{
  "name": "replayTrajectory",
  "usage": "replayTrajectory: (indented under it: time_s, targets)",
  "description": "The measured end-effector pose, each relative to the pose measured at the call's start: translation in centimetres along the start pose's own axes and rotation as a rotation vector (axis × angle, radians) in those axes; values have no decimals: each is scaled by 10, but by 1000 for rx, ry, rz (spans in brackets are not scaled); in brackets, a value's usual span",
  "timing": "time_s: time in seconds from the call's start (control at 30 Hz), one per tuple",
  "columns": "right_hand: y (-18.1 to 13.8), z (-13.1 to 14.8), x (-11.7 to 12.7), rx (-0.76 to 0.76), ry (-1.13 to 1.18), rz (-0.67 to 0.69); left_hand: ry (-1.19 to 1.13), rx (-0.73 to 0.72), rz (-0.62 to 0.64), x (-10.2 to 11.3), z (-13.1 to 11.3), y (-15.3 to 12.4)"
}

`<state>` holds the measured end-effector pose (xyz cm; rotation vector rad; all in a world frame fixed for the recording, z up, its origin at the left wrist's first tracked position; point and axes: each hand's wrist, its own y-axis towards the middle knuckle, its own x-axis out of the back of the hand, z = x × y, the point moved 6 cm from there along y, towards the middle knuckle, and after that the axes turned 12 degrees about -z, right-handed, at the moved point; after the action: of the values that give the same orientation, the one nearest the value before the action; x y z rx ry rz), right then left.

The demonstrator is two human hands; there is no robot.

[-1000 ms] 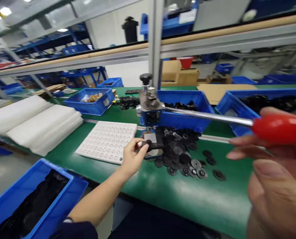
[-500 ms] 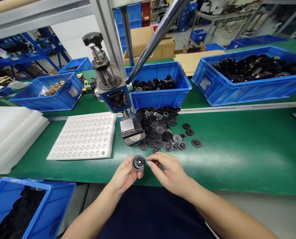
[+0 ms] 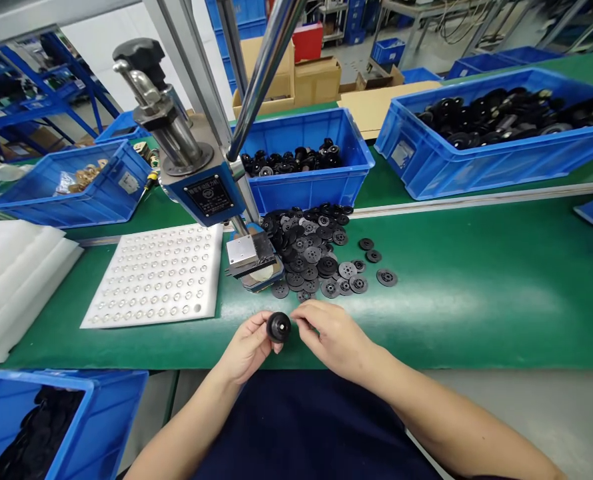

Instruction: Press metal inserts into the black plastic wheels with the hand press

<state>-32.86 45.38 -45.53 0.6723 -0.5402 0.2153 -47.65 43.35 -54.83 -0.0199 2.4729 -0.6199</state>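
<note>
My left hand (image 3: 249,345) pinches a small black round part (image 3: 279,327) at the near edge of the green table (image 3: 466,300). My right hand (image 3: 332,335) is right beside it, fingertips curled and touching the part's right side. Just beyond my hands lies a pile of black discs (image 3: 319,253) next to the base of a blue hand press (image 3: 206,190), whose steel lever (image 3: 264,67) rises up and away.
A white foam tray of small rings (image 3: 156,277) lies left of the press, with white foam sheets (image 3: 11,280) further left. Blue bins of black parts stand behind (image 3: 306,167), at the far right (image 3: 481,133) and at the lower left (image 3: 41,427).
My right hand left the red lever knob and came down to the part. My left hand carried the black part from the press toward me, then turned it over. The view tilted down.
</note>
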Motion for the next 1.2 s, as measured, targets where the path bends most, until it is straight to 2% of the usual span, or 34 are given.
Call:
replayTrajectory:
  time_s: [0.13,0.3,0.57,0.77,0.9,0.97,1.1,1.13,1.2]
  targets:
    - [-3,-3,2,-215,133,-43,-62,-14,-12,6,0,2]
    - [-16,-10,-12,-494,309,34,-32,-5,-20,11,0,4]
    - [-26,-18,-28,-743,443,59,96,-136,3,13,-7,4]
    - [-35,-29,-38,-852,484,86,252,-247,30,24,-9,7]
    - [-40,-33,-38,-872,487,64,341,-257,-8,23,-6,7]
    - [-41,-33,-36,-830,421,118,386,-253,-22,18,-2,5]
    - [-26,-37,-25,-613,152,311,407,-228,-31,10,12,6]
    - [-16,-41,-18,-554,77,316,413,-242,-52,13,15,8]
    - [12,-55,3,-464,-49,243,446,-294,-121,24,18,15]
